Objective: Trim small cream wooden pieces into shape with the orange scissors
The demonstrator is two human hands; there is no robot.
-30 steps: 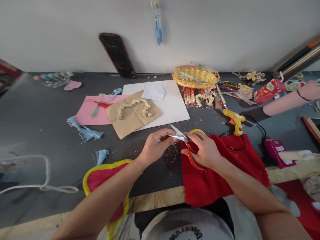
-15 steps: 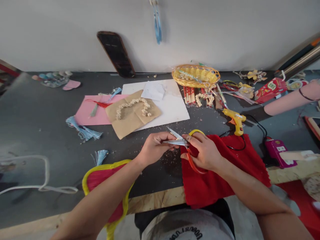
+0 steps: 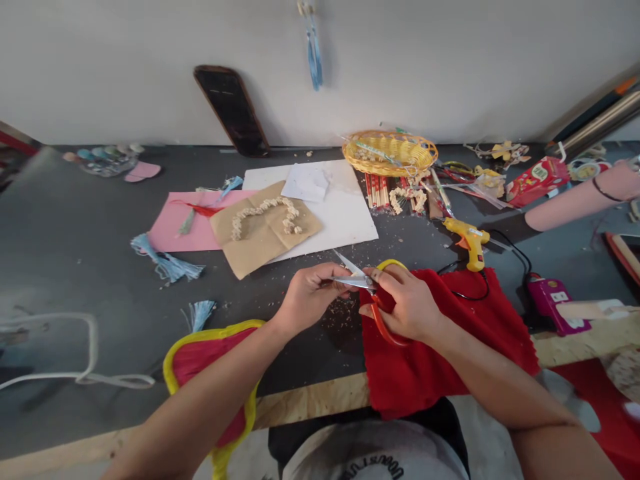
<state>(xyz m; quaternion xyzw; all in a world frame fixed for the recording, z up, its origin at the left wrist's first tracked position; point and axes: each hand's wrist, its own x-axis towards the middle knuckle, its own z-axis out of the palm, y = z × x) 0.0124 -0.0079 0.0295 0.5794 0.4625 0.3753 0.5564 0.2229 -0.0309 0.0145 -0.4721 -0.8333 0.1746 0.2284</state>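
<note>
My right hand (image 3: 407, 303) grips a pair of scissors (image 3: 356, 281) with one yellow and one red-orange handle loop. The blades are spread and point left toward my left hand (image 3: 313, 293). My left fingers are pinched together right at the blades; what they hold is small and mostly hidden. Small pale crumbs (image 3: 343, 320) lie scattered on the dark table below. A red cloth (image 3: 450, 360) lies under and to the right of my right hand. Beyond my hands, a curved string of cream-coloured clusters (image 3: 265, 207) rests on brown paper (image 3: 245, 257).
A yellow glue gun (image 3: 469, 241) with a black cable lies at right, near a purple power strip (image 3: 557, 307). A wicker basket (image 3: 390, 170) stands at the back. Blue tassels (image 3: 167, 260) lie left, and a phone (image 3: 233, 110) leans on the wall.
My hands and the scissors stay in nearly the same place, with the blades slightly closer together. The whole view has shifted very slightly.
</note>
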